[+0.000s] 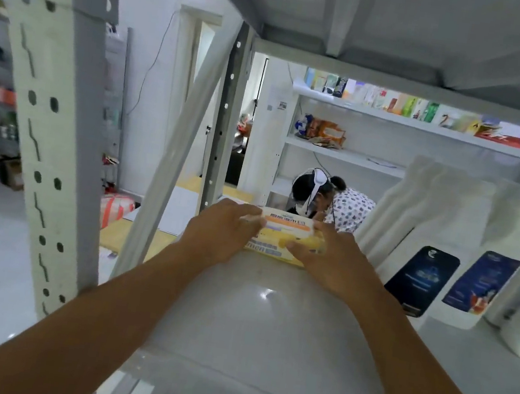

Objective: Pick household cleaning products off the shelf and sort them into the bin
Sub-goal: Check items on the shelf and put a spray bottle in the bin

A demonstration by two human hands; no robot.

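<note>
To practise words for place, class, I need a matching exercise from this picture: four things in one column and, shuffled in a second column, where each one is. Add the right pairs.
Things
1. post
2. row of boxes
3. yellow pack
4. white packs

Places
A. gripped between the left hand and the right hand
B. standing on the near shelf, right of the right hand
C. left of both hands
D. high on the far shelving

Pairs: 1-C, 2-D, 3-A, 4-B
</note>
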